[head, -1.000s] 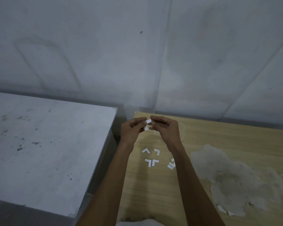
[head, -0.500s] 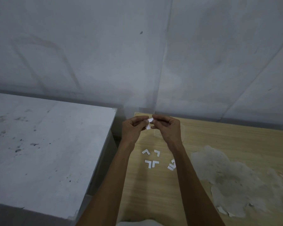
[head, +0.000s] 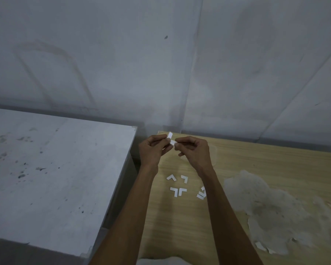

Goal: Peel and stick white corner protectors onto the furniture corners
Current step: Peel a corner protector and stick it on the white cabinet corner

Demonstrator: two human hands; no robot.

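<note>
Both hands are raised over the far left corner of the wooden table (head: 266,169). My left hand (head: 153,150) and my right hand (head: 194,150) pinch one small white L-shaped corner protector (head: 170,139) between their fingertips; one arm of it stands up above the fingers. Several more white corner protectors (head: 177,190) lie flat on the wood below my wrists, and a couple lie partly under my right forearm (head: 201,194).
A grey, stained table (head: 52,173) stands to the left, with a narrow dark gap between it and the wooden one. A patch of torn, peeled veneer (head: 271,209) covers the wooden top at right. A pale wall runs behind both.
My hands have risen slightly toward the table's far corner and drawn a little apart, and the white piece between them now shows unfolded with one arm standing upright.
</note>
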